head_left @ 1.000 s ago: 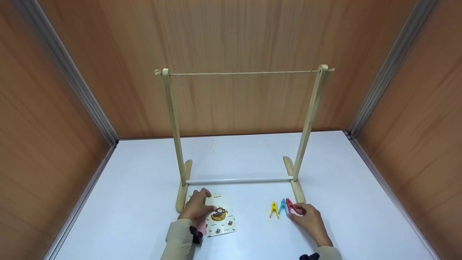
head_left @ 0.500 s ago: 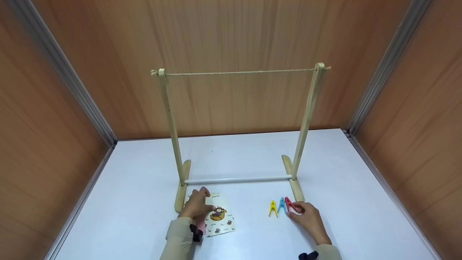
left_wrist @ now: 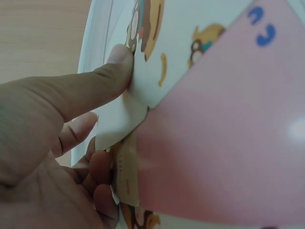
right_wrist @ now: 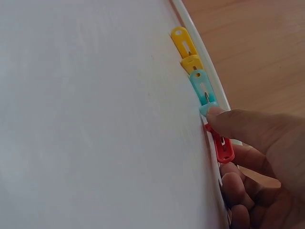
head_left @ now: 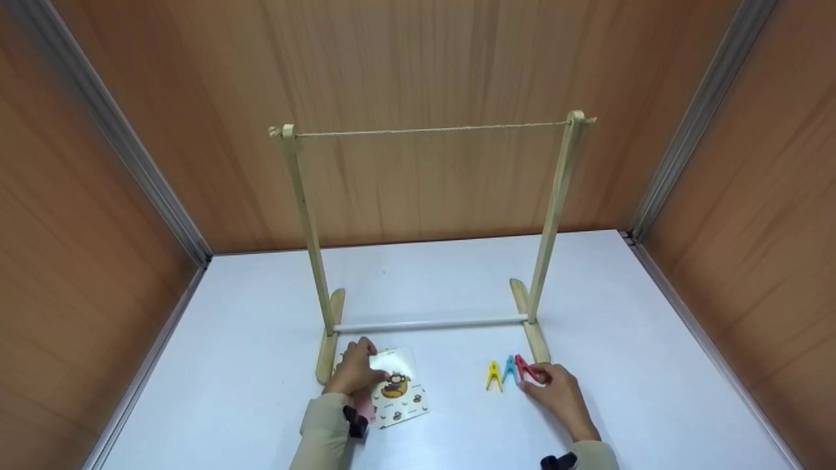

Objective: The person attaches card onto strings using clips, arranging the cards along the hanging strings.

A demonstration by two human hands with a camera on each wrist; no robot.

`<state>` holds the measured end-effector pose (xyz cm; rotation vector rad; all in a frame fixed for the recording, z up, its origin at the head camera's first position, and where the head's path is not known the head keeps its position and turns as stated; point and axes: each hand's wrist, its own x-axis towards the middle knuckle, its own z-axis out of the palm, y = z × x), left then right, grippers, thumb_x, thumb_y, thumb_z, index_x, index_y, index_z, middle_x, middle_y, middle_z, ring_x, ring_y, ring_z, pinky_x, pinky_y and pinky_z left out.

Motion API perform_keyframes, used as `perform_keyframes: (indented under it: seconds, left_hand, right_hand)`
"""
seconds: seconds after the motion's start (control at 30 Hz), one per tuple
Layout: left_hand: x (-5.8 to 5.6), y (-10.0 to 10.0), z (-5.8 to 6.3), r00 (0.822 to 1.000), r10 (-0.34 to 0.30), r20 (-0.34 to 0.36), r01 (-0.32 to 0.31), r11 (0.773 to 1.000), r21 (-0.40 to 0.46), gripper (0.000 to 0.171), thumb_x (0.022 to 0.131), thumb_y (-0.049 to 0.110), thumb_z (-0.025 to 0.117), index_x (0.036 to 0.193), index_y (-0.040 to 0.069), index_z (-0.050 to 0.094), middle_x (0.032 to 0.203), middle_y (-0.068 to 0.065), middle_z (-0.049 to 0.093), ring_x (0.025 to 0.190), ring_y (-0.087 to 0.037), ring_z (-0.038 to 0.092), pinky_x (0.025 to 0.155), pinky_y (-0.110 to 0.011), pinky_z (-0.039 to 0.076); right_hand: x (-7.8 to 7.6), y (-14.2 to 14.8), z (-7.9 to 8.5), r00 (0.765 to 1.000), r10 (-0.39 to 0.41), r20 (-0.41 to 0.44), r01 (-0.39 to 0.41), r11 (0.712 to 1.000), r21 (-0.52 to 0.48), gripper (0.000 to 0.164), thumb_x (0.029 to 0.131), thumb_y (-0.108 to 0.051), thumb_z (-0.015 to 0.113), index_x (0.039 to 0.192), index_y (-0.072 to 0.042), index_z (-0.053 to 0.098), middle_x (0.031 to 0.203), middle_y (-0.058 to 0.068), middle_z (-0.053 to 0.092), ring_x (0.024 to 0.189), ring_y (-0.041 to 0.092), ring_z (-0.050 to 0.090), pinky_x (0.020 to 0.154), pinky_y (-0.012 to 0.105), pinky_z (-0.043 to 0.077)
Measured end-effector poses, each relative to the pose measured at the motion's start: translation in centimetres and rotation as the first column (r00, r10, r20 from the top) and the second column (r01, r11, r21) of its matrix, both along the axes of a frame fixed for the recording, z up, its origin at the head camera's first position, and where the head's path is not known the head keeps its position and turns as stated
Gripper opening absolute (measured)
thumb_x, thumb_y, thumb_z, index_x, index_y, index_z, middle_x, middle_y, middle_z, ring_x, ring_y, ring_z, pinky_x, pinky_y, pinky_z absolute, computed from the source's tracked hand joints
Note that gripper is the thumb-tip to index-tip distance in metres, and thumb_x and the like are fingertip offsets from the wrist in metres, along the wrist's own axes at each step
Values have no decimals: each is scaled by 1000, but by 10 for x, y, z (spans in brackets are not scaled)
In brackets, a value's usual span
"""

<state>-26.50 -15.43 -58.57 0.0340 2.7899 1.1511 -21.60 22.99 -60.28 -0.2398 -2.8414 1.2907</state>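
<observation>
A white card point(head_left: 403, 399) printed with cartoon monkeys and bananas lies in front of the stand's left foot. My left hand point(head_left: 356, 371) pinches its left edge, the thumb on the printed face. In the left wrist view that edge is raised and bent, over a pink sheet point(left_wrist: 214, 133). Farther right, three plastic clothespins stand in a row: yellow point(head_left: 494, 376), blue point(head_left: 510, 371) and red point(head_left: 524, 368). The thumb and index finger of my right hand point(head_left: 560, 398) pinch the red clothespin. The right wrist view has the thumb tip beside the blue clothespin point(right_wrist: 202, 88).
Behind the hands rises a wooden stand point(head_left: 552, 222) with a string point(head_left: 431, 130) stretched across its top. A white rod point(head_left: 431, 324) joins its feet low down. Wood-grain panels point(head_left: 424, 189) enclose the white table point(head_left: 261, 313) at the back and sides.
The card has turned and tilted slightly under the left hand, and glare now covers its upper part. The right hand stays at the red clothespin. The head view has shifted a little.
</observation>
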Motion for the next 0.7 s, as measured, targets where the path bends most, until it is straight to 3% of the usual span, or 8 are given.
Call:
perform_keyframes:
  seconds: [0.2, 0.47, 0.7]
  left_hand:
    - [1, -1, -1, 1000, 12, -5, -12, 999, 38, 49, 68, 13, 86, 102, 0, 53, 96, -13, 50, 85, -24, 46, 77, -39, 42]
    - [1, -3, -4, 999, 42, 31, -46, 989, 138, 45, 68, 9, 84, 101, 2, 55, 98, -12, 49, 91, -25, 47, 86, -44, 43]
    - [1, -5, -5, 997, 62, 42, -71, 969, 237, 40, 73, 7, 78, 103, 2, 53, 109, -16, 59, 101, -29, 54, 92, -47, 42]
  right_hand:
    - [2, -1, 0, 998, -4, -57, 5, 1000, 8, 34, 74, -16, 81, 103, -2, 70, 83, 5, 58, 74, 14, 48, 66, 26, 39]
    - [1, -1, 1, 1000, -15, -27, 15, 1000, 4, 32, 75, -12, 78, 104, -1, 69, 87, 7, 58, 74, 15, 47, 65, 26, 39]
    - [1, -1, 0, 999, -10, -33, 10, 1000, 4, 31, 77, -11, 75, 106, 0, 69, 88, 9, 58, 75, 16, 48, 65, 26, 39]
